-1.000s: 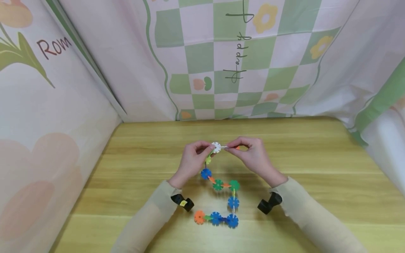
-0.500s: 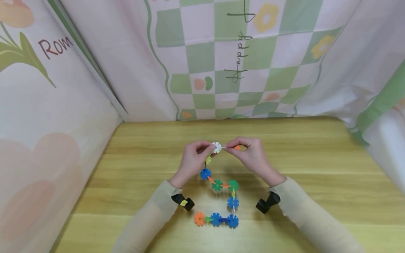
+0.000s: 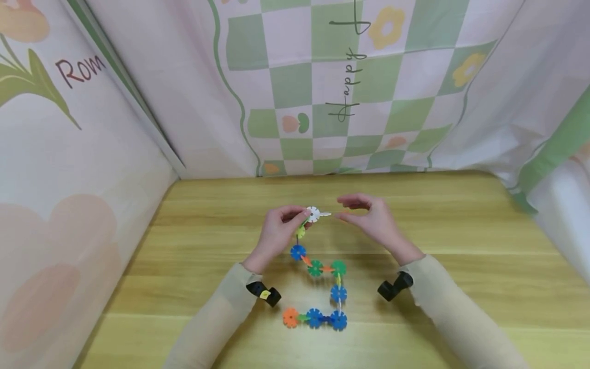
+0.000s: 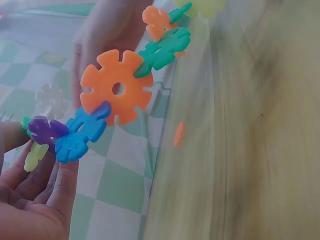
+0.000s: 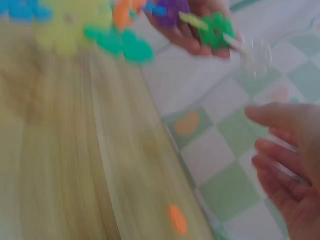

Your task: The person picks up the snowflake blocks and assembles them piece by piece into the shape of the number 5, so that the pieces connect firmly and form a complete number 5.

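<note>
A chain of colourful snowflake discs, slotted together, winds from the left hand to an orange disc (image 3: pixel 290 318) at its near end. My left hand (image 3: pixel 278 230) pinches the far end between thumb and fingers, at a white disc (image 3: pixel 313 214). From that disc a second white disc (image 3: pixel 325 214) sticks out edge-on to the right. In the left wrist view, a purple disc (image 4: pixel 45 129) and a blue disc (image 4: pixel 80 135) lie close to the fingers. My right hand (image 3: pixel 373 218) is just right of the white end, thumb and fingers parted, holding nothing.
One loose orange disc (image 4: pixel 178 134) lies on the wooden table (image 3: pixel 207 205); in the head view the right hand hides it. A patterned curtain (image 3: pixel 295 87) hangs behind the table's far edge, and a printed white cloth (image 3: pixel 92 169) borders the left side.
My right hand has let go of the edge-on white disc, spread its fingers and drawn slightly right. The left hand keeps its pinch, and the chain has shifted slightly.
</note>
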`<state>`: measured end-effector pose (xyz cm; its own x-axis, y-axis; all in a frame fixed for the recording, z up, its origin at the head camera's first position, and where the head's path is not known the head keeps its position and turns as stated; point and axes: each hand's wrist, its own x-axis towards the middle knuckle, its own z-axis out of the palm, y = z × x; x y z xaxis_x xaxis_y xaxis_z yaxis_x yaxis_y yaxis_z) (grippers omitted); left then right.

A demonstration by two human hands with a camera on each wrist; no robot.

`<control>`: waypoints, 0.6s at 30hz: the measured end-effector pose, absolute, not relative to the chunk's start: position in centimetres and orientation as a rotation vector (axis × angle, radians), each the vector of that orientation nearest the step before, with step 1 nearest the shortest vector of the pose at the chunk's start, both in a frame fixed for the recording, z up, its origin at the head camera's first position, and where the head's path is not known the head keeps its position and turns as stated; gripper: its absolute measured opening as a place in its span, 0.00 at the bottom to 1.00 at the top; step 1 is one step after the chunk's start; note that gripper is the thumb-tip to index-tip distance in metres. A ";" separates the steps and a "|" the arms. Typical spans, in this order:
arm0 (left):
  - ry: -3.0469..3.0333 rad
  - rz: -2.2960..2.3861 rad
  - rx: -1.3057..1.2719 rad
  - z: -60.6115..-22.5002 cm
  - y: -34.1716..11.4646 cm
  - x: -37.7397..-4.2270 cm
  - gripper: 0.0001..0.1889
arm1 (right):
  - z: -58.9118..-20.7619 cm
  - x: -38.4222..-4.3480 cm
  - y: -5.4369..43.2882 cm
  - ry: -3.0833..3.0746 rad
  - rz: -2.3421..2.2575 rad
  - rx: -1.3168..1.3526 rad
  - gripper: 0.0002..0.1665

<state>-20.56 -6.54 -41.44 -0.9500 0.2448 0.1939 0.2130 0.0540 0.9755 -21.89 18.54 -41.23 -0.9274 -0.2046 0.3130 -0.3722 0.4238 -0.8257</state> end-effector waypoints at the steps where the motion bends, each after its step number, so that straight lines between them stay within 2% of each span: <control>1: 2.258 2.093 0.491 -41.4 -6.6 -20.6 0.11 | -41.4 -22.2 18.8 -2.520 1.516 0.489 0.22; 11: 2.203 2.117 0.504 -41.6 -6.7 -20.5 0.11 | -44.7 -25.7 20.6 -2.802 1.322 0.352 0.33; 18: 2.191 2.122 0.490 -41.1 -6.4 -20.2 0.11 | -45.2 -26.2 20.6 -2.892 1.289 0.315 0.29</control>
<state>-20.18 -6.41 -41.15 -0.9484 0.2607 0.1805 0.1887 0.0066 0.9820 -26.23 20.63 -45.20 -0.9796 -0.1963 0.0436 -0.1637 0.6525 -0.7399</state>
